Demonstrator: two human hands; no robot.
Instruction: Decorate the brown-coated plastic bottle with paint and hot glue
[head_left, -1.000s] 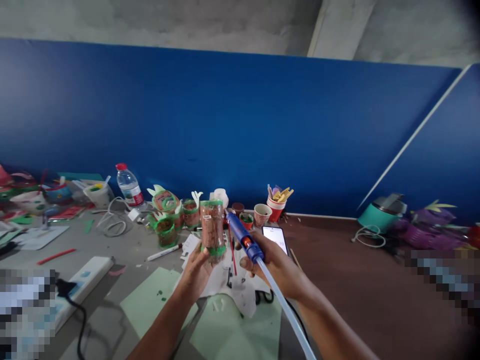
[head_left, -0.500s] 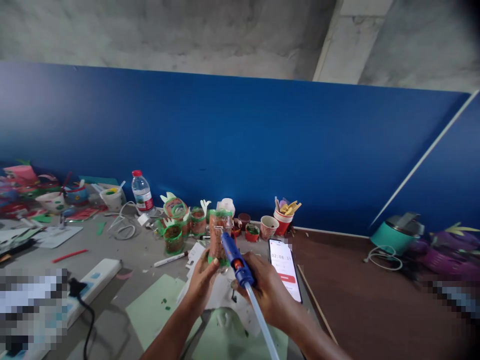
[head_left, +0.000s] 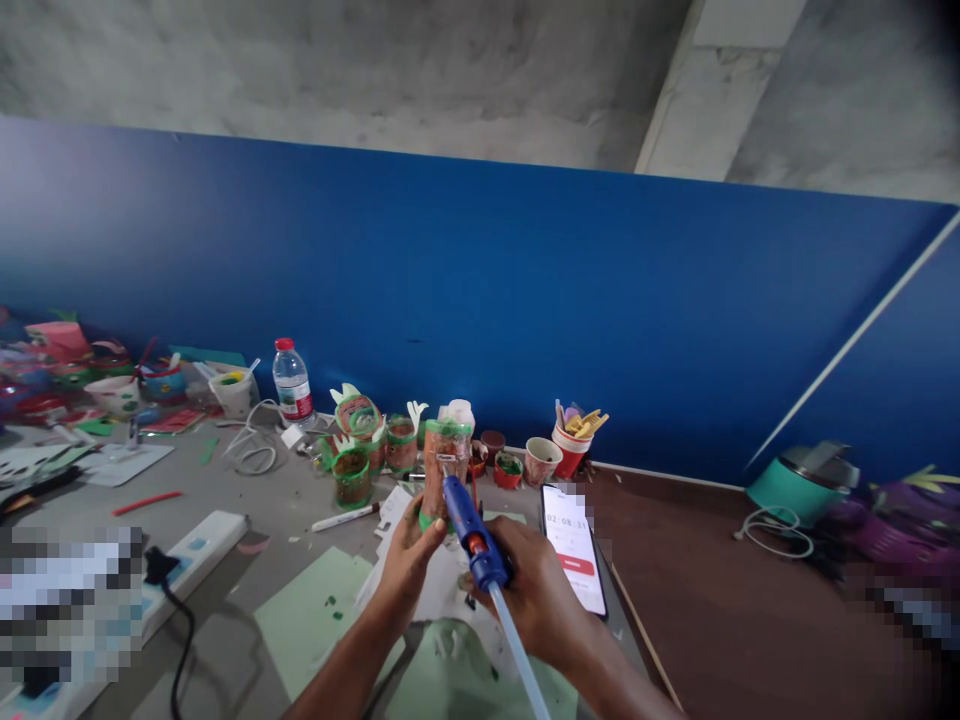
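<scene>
My right hand (head_left: pixel 529 565) is wrapped round a blue hot glue gun (head_left: pixel 469 525), with a long pale glue stick (head_left: pixel 521 655) coming out of its rear. The nozzle points at a brown-painted cup-like piece (head_left: pixel 437 470) with green edges; whether the tip touches it I cannot make out. Closed round the lower left side of that piece is my left hand (head_left: pixel 411 550). Similar brown and green pots (head_left: pixel 351 475) with white paper shapes stand just behind and to the left. Beneath my hands lie white paper (head_left: pixel 431 590) and green sheets (head_left: pixel 322 615).
A phone (head_left: pixel 574 550) with a running timer lies right of my hands. Paint cups (head_left: pixel 541 460) and a cup of plastic cutlery (head_left: pixel 571 450) stand behind. Leftward are a marker (head_left: pixel 345 517), a bottle (head_left: pixel 292 385) and a power strip (head_left: pixel 199 560) with a black cord.
The view has shifted slightly, so the surroundings sit a little further right. My hands keep hold of the glue gun and the brown piece in nearly the same pose.
</scene>
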